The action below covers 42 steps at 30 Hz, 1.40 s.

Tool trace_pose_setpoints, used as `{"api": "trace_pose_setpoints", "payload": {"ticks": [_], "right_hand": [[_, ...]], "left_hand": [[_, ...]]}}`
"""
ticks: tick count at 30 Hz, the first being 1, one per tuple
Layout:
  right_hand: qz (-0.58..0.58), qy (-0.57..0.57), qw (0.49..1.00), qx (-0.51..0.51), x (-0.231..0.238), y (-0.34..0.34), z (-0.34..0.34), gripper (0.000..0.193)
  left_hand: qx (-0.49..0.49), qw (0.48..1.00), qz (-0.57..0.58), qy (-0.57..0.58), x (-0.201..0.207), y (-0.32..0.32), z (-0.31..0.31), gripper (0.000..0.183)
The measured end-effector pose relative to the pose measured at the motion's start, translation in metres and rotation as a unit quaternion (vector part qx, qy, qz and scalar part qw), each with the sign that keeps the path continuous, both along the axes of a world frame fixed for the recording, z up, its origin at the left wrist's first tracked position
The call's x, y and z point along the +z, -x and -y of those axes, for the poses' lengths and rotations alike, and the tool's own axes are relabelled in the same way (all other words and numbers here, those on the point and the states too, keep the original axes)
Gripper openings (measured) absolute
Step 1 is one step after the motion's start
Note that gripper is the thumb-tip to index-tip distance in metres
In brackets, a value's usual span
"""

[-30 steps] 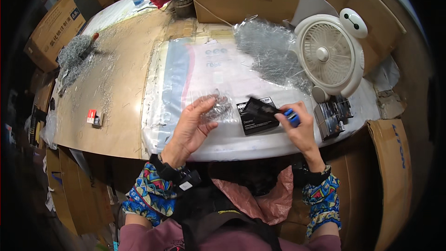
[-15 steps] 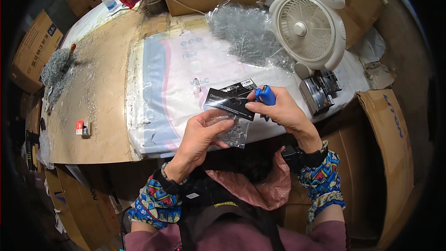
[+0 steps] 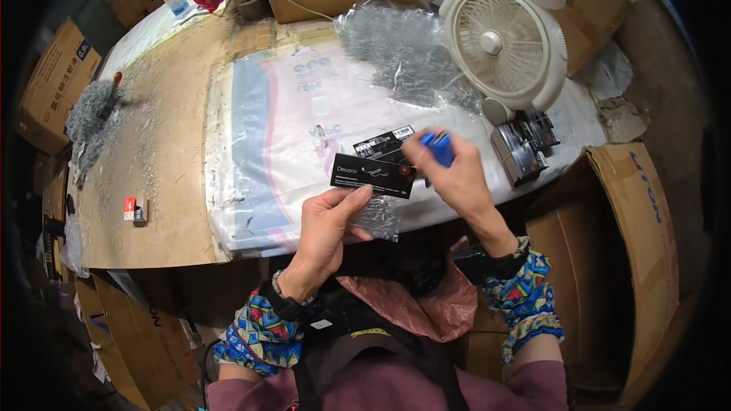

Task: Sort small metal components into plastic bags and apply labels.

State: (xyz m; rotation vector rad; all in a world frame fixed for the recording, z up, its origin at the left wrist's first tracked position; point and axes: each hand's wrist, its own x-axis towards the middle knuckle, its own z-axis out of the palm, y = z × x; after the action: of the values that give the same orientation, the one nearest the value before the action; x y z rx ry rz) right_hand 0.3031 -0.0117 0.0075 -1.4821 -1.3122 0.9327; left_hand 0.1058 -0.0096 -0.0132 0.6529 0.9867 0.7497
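Note:
A black printed card [image 3: 365, 176] is pinched by my left hand [image 3: 327, 232], its long side facing me. Below the card, a clear plastic bag [image 3: 381, 217] hangs from the same grip. My right hand [image 3: 457, 183], slightly blurred, closes around a small blue tool [image 3: 439, 148] that looks like a mini stapler. It is held just beyond the card's right end. Behind this card, a second black card [image 3: 384, 142] with a white label patch shows on the table side, partly covered by my right fingers.
A white fan [image 3: 499, 46] stands at the back right, beside a heap of clear plastic bags [image 3: 403, 49]. Stacked dark boxes [image 3: 519, 156] sit right of my hand. Farther left are a small red-and-white box [image 3: 135, 210] and a grey tangled bundle [image 3: 93, 110]. An open carton [image 3: 636, 243] stands lower right.
The right hand has let go of the card's right end and turned with the blue tool. The card in my left hand has dropped slightly and now lies more squarely in view.

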Motion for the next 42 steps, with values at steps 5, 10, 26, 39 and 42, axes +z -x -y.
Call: {"api": "trace_pose_setpoints", "payload": {"ticks": [5,10,26,39,42], "right_hand": [[-0.190,-0.102,0.960,-0.177,0.000,0.012,-0.008,0.045],[-0.190,-0.086,0.964,-0.167,-0.011,0.033,-0.004,0.051],[-0.275,-0.105,0.943,-0.155,-0.008,0.032,0.027,0.040],[0.281,-0.159,0.946,0.035,-0.023,-0.028,0.000,0.036],[0.345,-0.157,0.918,0.115,-0.029,-0.038,-0.017,0.033]], "left_hand": [[0.007,0.991,-0.051,-0.127,-0.005,-0.006,0.010,0.028],[0.017,0.986,-0.050,-0.161,-0.004,-0.017,0.015,0.025],[-0.130,0.823,-0.278,-0.478,-0.007,-0.042,0.030,0.010],[-0.071,0.855,-0.375,-0.351,-0.053,-0.105,-0.180,0.032],[-0.129,0.891,-0.311,-0.303,-0.048,-0.109,-0.186,0.023]]}}
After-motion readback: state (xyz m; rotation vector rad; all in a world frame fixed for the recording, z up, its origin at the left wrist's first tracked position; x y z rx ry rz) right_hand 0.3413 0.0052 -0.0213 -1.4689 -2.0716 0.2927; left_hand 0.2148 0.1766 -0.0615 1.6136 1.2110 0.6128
